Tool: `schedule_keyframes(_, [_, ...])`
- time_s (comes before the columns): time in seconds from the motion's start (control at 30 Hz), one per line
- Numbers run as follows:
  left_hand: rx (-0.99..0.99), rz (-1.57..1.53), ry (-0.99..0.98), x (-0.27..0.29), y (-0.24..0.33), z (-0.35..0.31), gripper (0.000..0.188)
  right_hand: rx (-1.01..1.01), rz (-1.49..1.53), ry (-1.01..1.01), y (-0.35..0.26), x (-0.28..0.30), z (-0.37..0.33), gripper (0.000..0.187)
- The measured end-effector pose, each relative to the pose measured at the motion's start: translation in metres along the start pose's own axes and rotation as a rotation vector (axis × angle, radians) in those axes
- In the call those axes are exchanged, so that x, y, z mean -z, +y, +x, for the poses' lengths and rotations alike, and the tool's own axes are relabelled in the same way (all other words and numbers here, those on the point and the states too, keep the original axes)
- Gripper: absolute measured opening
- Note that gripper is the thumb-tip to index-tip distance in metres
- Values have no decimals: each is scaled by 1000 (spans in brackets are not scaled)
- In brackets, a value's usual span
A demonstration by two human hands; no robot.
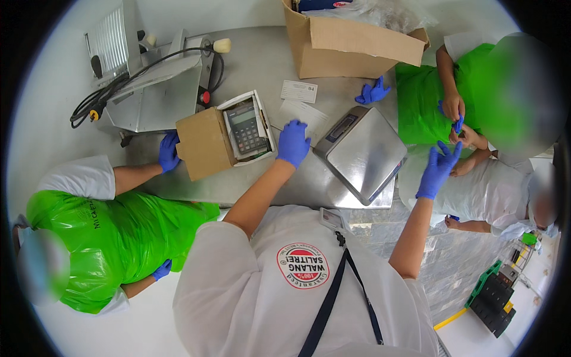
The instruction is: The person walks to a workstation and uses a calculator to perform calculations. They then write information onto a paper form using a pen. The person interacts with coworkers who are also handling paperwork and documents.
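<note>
My left hand [294,144], in a blue glove, reaches over the steel table between an opened cardboard box and a scale. Its fingers stretch forward beside a paper slip [310,114], and nothing shows in them; whether they touch the slip I cannot tell. The white-lined box holds a dark desk calculator [245,128], with its brown flap [205,144] folded out to the left. Right of that hand sits the weighing scale [363,156] with a bare steel platform. Also gloved in blue, my right hand [438,171] is raised past the scale's right side, fingers spread and holding nothing.
A meat slicer [157,89] with a coiled cord stands at the back left. A large carton [351,50] and crumpled blue gloves [373,91] lie at the back. One green-aproned person [125,238] is at my left; another [440,95], handling a blue glove, and a white-clad person are at right.
</note>
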State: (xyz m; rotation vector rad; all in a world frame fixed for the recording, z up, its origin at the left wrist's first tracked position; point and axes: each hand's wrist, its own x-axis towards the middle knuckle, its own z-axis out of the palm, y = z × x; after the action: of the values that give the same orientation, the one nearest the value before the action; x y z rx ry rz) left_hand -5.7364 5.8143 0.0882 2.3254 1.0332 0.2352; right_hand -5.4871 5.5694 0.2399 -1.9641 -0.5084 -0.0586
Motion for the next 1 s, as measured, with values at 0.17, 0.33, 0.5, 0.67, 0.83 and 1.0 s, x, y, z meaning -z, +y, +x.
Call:
schedule_keyframes(0.17, [534,-770,197,-74,-6,-43,76,26,-166,-269,61,-11,36,38])
schedule_keyframes(0.33, [625,-549,442,-88,11,-24,95,170,-497,-327,107,-31,31,41])
schedule_keyframes(0.5, [894,-201,428,-51,37,26,98,-290,-227,-636,104,-26,20,48])
schedule_keyframes(0.67, [961,-423,557,-69,7,47,76,71,-308,-659,135,-28,10,55])
schedule_keyframes(0.83, [481,-687,582,-19,10,38,41,-159,117,-510,152,6,58,49])
schedule_keyframes(1.0, [264,-1033,264,77,92,21,44,-237,62,-554,152,42,99,40])
